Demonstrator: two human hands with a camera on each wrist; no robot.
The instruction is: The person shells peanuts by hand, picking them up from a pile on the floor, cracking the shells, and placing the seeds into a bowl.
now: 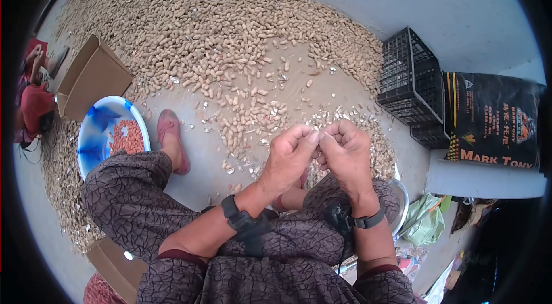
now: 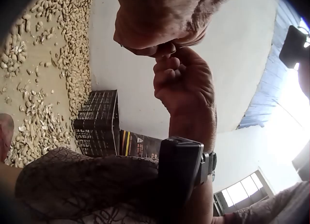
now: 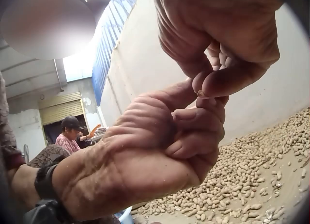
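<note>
My left hand (image 1: 287,152) and right hand (image 1: 348,152) meet in front of my lap, thumbs and fingertips touching. Between the fingertips shows a small tan bit of a peanut (image 3: 200,94), pinched from both sides and mostly hidden by the fingers. The other fingers of both hands are curled in. Beyond the hands, unshelled peanuts (image 1: 218,28) are heaped over the floor, and broken shells (image 1: 379,152) lie scattered below the right hand. A blue and white basin (image 1: 91,152) by my left knee holds reddish shelled peanuts (image 1: 127,136).
An open cardboard box (image 1: 95,80) stands behind the basin. Black plastic crates (image 1: 411,74) and a black printed sack (image 1: 494,120) are against the wall at right. A pale basin rim (image 1: 404,206) shows beside my right knee, near a green bag (image 1: 425,220). Another person (image 3: 70,136) sits at left.
</note>
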